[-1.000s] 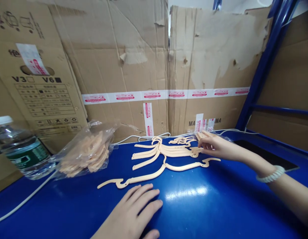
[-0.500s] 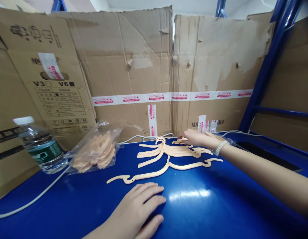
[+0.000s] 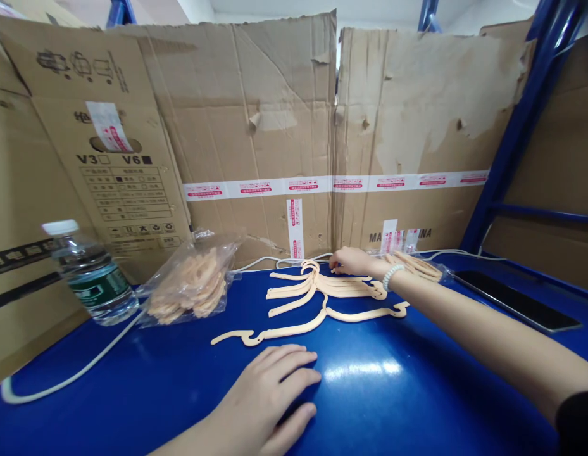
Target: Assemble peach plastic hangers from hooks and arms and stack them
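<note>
Several beige plastic clothes hangers (image 3: 294, 332) lie on the blue tabletop. The nearest one is spread wide, with curved hooks at its arm ends. Behind it is an overlapping stack of hangers (image 3: 345, 288), their top hooks bunched together. My left hand (image 3: 279, 392) lies palm down in front of the near hanger, fingers apart and holding nothing. At the back of the stack, my right hand (image 3: 351, 261) has its fingers pinched together. A small beige piece shows at its fingertips; most of it is hidden by the hand.
A clear bag of beige parts (image 3: 189, 285) and a water bottle (image 3: 94, 278) stand at the left, by a white cable (image 3: 75, 380). More beige pieces (image 3: 417, 266) lie in plastic behind my right forearm. A black phone (image 3: 516, 301) lies at right. Cardboard sheets (image 3: 256, 139) wall the back.
My right hand has closed its fingers at the small beige parts behind the stack, and its wrist has bent. My left hand stays in place. The view has shifted slightly.
</note>
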Tool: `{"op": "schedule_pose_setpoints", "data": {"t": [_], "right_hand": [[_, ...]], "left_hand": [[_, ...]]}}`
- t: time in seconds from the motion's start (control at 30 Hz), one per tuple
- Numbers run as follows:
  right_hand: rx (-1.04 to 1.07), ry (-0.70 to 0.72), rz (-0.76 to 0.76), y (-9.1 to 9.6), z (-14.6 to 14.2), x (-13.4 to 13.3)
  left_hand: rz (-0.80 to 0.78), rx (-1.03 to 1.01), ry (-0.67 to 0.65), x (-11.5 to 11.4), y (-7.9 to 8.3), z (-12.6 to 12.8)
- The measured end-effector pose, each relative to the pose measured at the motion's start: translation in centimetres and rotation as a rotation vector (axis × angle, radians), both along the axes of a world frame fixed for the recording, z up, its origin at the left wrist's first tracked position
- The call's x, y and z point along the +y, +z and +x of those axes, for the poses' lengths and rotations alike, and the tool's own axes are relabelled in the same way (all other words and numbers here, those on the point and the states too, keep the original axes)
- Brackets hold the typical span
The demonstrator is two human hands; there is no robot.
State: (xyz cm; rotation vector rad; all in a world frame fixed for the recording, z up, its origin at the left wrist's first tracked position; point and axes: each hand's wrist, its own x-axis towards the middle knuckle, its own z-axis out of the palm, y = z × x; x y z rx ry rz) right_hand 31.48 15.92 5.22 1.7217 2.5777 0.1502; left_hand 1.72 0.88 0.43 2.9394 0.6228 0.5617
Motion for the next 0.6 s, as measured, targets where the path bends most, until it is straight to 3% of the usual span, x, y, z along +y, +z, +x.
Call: {"op": "schedule_pose_setpoints", "data": {"t": [0.27, 0.43, 0.5, 0.6], "right_hand": [[0.112, 0.026, 0.143, -0.4, 1.0, -0.4], [0.254, 0.081, 0.365, -0.5, 2.8, -3.7], [0.317, 0.08, 0.463, -0.3, 3.3, -5.8], [0.542, 0.129, 0.63, 0.3, 3.0, -9.3]], "left_hand": [[-0.022, -0.049, -0.017, 0.0, -0.3, -0.1], [-0.001, -0.261, -0.069, 0.1, -0.8, 0.3], [-0.09, -0.342, -0.077, 0.0, -0.7, 0.4], [-0.378, -0.414, -0.022, -0.6, -0.3, 0.6]]}}
